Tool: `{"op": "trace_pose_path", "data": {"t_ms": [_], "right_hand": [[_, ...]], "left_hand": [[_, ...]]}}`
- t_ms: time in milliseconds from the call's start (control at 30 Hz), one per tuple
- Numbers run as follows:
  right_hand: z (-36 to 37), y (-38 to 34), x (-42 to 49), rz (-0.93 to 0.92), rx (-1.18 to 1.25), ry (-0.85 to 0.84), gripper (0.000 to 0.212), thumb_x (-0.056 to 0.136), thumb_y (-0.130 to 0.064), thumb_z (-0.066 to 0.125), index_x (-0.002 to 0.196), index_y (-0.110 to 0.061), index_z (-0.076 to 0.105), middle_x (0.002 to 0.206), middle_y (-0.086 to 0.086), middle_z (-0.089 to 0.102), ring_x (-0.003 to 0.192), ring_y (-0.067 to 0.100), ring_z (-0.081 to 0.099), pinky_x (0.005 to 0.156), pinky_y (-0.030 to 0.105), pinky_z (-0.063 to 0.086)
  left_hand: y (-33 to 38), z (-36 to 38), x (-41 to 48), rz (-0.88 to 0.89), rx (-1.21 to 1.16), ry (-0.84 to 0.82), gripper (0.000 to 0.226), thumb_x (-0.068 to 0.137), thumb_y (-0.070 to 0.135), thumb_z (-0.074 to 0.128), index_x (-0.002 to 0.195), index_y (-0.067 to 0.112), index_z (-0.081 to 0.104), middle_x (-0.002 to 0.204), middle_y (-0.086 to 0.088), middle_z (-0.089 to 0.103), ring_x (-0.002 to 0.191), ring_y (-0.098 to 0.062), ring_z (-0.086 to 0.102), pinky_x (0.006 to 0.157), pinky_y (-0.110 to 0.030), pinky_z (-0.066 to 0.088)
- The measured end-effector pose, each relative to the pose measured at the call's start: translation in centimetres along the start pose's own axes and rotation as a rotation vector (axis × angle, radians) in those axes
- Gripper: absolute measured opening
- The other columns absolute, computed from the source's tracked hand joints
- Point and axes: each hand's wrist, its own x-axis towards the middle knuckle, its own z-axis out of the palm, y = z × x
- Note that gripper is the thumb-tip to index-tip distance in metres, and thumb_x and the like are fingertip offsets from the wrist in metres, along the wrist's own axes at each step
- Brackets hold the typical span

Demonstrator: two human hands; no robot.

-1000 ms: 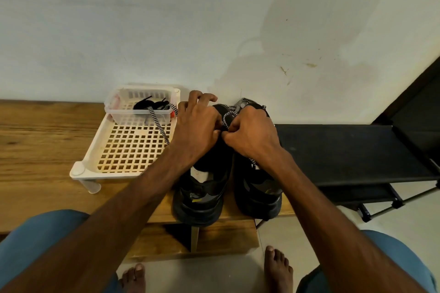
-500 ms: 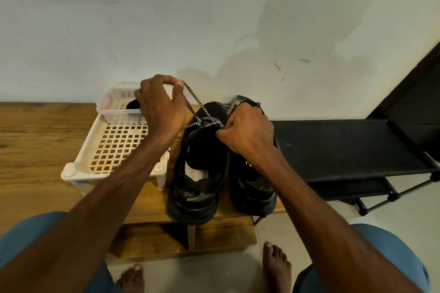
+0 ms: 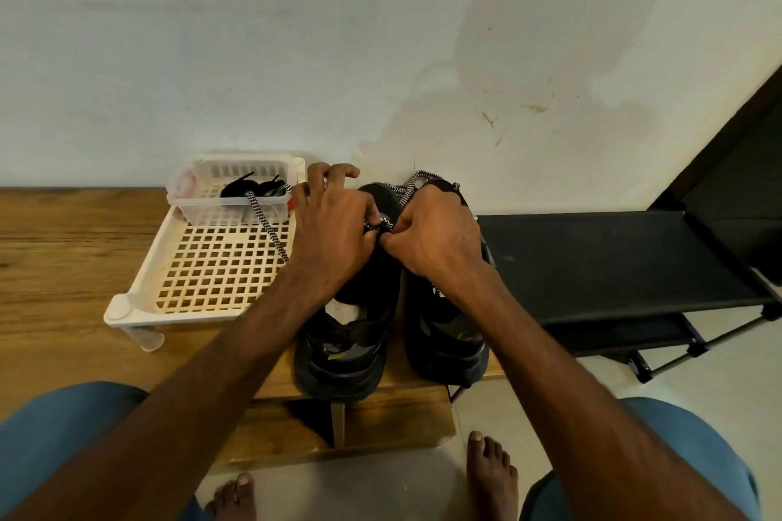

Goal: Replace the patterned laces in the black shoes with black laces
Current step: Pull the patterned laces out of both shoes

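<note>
Farthest left of the fingers is the bare top of a wooden bench [image 3: 63,266]. On it, just left of the left hand, a white lattice tray [image 3: 137,288] stands on short legs, and a small clear basket [image 3: 186,207] sits at the tray's far end. A bundle of black laces [image 3: 249,188] lies in that basket, left of the fingers and a little beyond them, touched by neither hand. A loose patterned strand [image 3: 266,224] hangs over the basket's rim and runs slantwise across the lattice until it goes out of sight under the left wrist.

The left hand [image 3: 334,233] lies over the front of the left shoe [image 3: 347,351] and hides most of its lacing. Its thumb and forefinger are drawn together on the patterned lace [image 3: 384,224], while the other fingers [image 3: 338,171] arch up loosely and hold nothing. That bit of lace shows only in the narrow gap between the two hands, right at the fingertips of both.

The right hand [image 3: 436,233], knuckles bent, pinches the same bit from the other side, its fingertips touching or almost touching those of the left hand. It covers the middle of the right shoe [image 3: 448,343], which stands just beside the left one, with both heels toward the person. Beyond the right knuckles, that shoe's own patterned lacing [image 3: 417,180] loops near the toe, close to the pale wall [image 3: 381,34]. Right of the hands a black shelf [image 3: 613,262] stretches away, apart from the fingers.
</note>
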Motion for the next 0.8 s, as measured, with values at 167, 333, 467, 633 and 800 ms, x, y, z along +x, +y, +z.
{"op": "trace_pose_path", "data": {"t_ms": [167,333,467,633,800], "right_hand": [[0.0,-0.2,0.1,0.015,-0.034,0.006,0.022,0.081,-0.034,0.077,0.095,-0.016,0.077,0.087,0.003,0.071,0.079,0.020,0.069,0.070,0.031,0.058],[-0.1,-0.3,0.0,0.033,-0.059,0.009,0.026,0.082,-0.033,0.077,0.100,-0.015,0.074,0.094,0.005,0.071,0.084,0.023,0.070,0.074,0.035,0.059],[-0.3,-0.1,0.0,0.040,-0.077,-0.004,0.022,0.083,-0.028,0.078,0.096,-0.012,0.070,0.089,0.004,0.068,0.081,0.022,0.068,0.065,0.032,0.050],[-0.1,-0.1,-0.2,0.022,-0.078,0.016,0.022,0.082,-0.027,0.077,0.097,-0.011,0.071,0.092,0.005,0.070,0.082,0.023,0.069,0.067,0.032,0.052],[0.3,-0.2,-0.2,-0.002,-0.069,0.033,0.023,0.082,-0.032,0.077,0.095,-0.013,0.075,0.086,0.004,0.070,0.077,0.022,0.069,0.067,0.032,0.057]], "left_hand": [[-0.2,0.6,0.3,0.019,-0.001,0.001,0.008,0.080,0.029,0.078,0.088,0.031,0.078,0.144,0.005,0.048,0.139,-0.023,0.030,0.105,-0.044,0.027],[-1.3,0.7,0.8,-0.082,-0.184,0.076,0.007,0.080,0.041,0.080,0.081,0.036,0.075,0.130,0.014,0.051,0.130,-0.015,0.033,0.097,-0.038,0.024],[-2.4,-0.6,2.4,-0.242,-0.479,0.264,0.014,0.083,0.050,0.071,0.077,0.038,0.071,0.109,0.012,0.068,0.117,-0.019,0.058,0.097,-0.043,0.047],[-2.6,-1.7,2.1,-0.455,-0.747,0.281,0.017,0.091,0.034,0.072,0.093,0.019,0.078,0.096,-0.001,0.076,0.099,-0.029,0.069,0.095,-0.040,0.053],[-1.4,-1.6,1.3,-0.318,-0.343,0.182,0.057,0.074,0.009,0.066,0.129,0.020,0.058,0.135,-0.004,0.053,0.130,-0.029,0.042,0.101,-0.040,0.040]]}}
